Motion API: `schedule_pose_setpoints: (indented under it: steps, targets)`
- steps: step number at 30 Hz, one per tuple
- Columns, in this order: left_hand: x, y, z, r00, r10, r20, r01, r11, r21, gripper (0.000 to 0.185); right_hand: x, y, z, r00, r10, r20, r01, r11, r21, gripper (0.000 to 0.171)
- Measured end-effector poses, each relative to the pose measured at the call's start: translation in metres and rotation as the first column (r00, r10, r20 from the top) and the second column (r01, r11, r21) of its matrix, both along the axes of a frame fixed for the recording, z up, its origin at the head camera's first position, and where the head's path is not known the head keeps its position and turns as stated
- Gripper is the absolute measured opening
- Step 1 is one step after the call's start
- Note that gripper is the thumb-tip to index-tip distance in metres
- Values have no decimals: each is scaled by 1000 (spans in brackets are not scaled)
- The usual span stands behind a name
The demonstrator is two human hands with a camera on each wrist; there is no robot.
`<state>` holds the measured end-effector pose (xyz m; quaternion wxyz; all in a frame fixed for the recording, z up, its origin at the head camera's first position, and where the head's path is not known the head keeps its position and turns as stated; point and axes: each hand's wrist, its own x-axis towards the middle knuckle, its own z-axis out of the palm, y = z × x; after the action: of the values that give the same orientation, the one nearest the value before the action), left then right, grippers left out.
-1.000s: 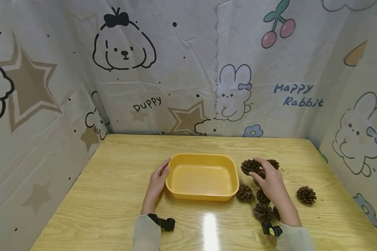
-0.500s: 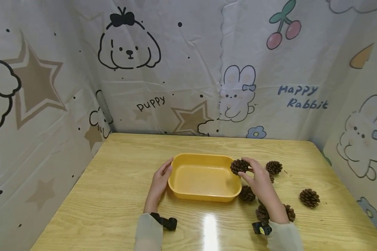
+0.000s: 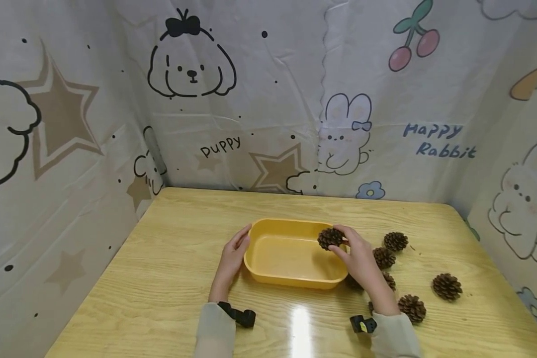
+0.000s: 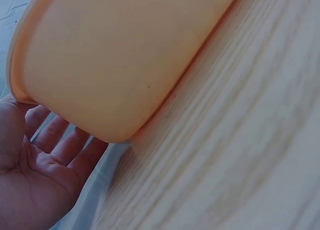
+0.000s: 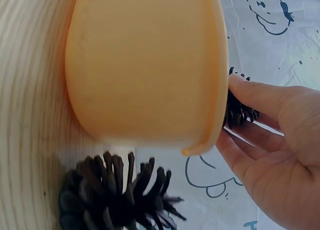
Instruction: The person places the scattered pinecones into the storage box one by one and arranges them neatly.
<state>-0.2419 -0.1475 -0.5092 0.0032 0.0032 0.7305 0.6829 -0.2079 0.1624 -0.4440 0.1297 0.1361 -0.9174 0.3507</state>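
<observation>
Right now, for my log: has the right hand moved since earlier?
Yes: the right hand moved left against the table; its pinecone is over the tray.

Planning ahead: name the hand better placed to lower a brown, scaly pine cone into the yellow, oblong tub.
Right hand, likely: it pinches a cone over the tub; the left hand touches its other end.

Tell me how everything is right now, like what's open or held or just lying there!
Yellow tray: upright, open at the top, on the table.
Held pinecone: lifted over the tray's right end, scales spread.
Other pinecones: loose on the table, some partly hidden.
Left hand: touching the tray's left end.
Right hand: pinching the held pinecone.
Printed cloth: hanging, a little wrinkled.
</observation>
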Motion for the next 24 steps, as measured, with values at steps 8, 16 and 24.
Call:
schedule_pose_setpoints:
  steps: [8, 16, 24]
  targets:
    - [-1, -1, -1, 1000, -5, -11, 5, 1000, -11, 47, -5, -11, -4, 1000, 11, 3, -11, 1000, 2, 51]
    - [1, -1, -1, 1000, 2, -5, -2, 1000, -12, 45, -10, -23, -5, 999, 46, -2, -46, 999, -7, 51]
    - [1, -1, -1, 1000, -4, -25, 3, 1000, -9, 46, -19, -37, -7, 998, 68, 16, -69, 997, 22, 51]
